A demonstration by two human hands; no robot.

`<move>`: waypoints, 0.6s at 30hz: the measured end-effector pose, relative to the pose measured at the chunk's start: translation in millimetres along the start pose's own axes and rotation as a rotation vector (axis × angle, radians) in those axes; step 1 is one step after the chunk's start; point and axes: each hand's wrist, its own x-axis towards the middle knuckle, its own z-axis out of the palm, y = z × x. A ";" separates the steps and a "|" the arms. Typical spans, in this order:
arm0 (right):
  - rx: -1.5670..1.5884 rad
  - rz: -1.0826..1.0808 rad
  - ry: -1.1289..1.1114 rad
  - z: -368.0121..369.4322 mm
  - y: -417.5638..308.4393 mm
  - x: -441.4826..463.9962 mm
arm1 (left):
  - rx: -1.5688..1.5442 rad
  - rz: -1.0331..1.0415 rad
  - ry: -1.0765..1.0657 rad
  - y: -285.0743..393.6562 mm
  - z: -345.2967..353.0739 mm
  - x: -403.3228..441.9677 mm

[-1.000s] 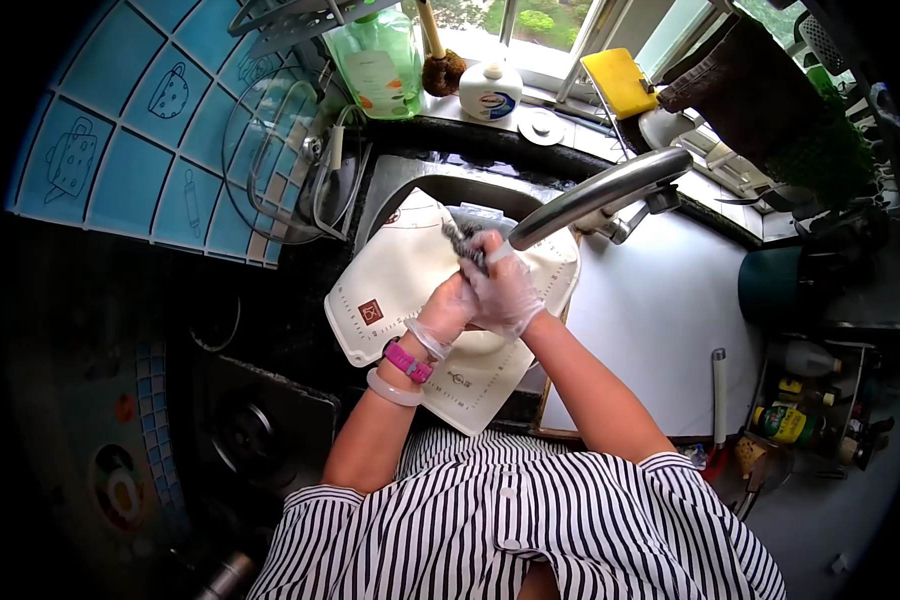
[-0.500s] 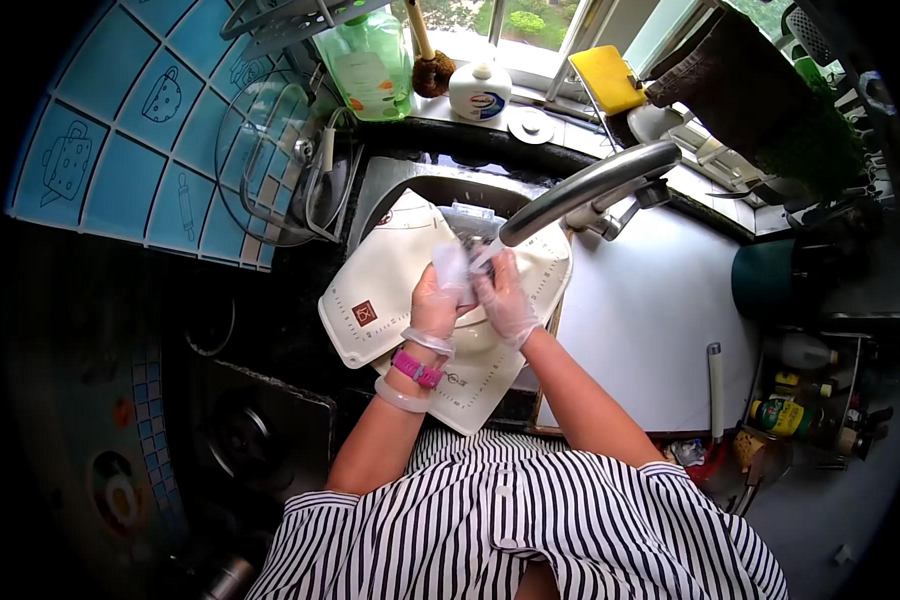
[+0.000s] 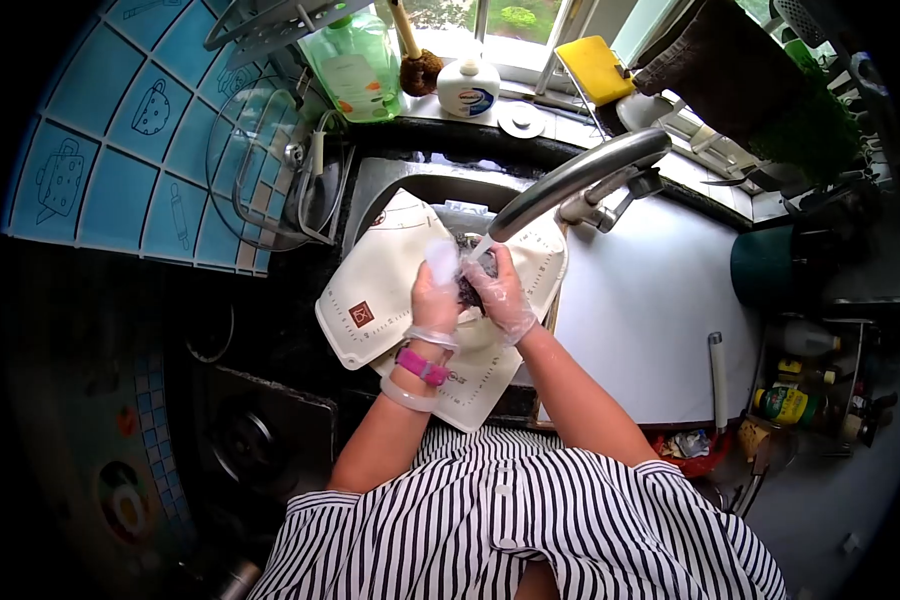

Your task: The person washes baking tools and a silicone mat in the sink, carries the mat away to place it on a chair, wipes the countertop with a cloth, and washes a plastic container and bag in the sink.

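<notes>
1. Right hand [image 3: 502, 300]: in a clear glove, placed over the sink [image 3: 368, 205]. The fingers are curled and pinch a dark mottled item [image 3: 468, 293].
2. Left hand [image 3: 434, 305]: immediately left of the right hand and the dark mottled item. Its fingertips are blurred white; whether they grip or merely touch the item cannot be told.
3. Dark mottled item: located between the two hands, beneath the faucet [image 3: 590, 180] outlet. Its exact form is partly hidden by the fingers.
4. Water stream [image 3: 483, 247]: runs from the faucet outlet toward the dark mottled item and the right hand.
5. Cream mat [image 3: 370, 290]: spans the sink below the hands, with printed markings along its edges and a brown square mark at its left part. A further cream section extends on the near side.
6. Left wrist: carries a pink watch band [image 3: 422, 367], with a pale bangle [image 3: 407, 398] on its near side.
7. Surface [image 3: 650, 310]: white, to the right of the sink.
8. Far ledge, left to right: green bottle [image 3: 355, 75], brown-headed brush [image 3: 420, 72], white pump bottle [image 3: 468, 92].
9. Glass lid [image 3: 260, 165]: upright, left of the sink.
</notes>
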 end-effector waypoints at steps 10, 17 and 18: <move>0.021 0.359 0.096 -26.2 8.7 39.5 | -0.032 -0.225 -0.015 39.0 6.6 -39.1; -0.118 0.103 -0.052 -19.7 -15.7 15.7 | 0.063 -0.221 -0.087 39.9 -17.8 -31.8; -0.217 0.037 0.055 -18.7 -7.2 22.0 | 0.063 -0.220 -0.087 39.1 -16.3 -32.5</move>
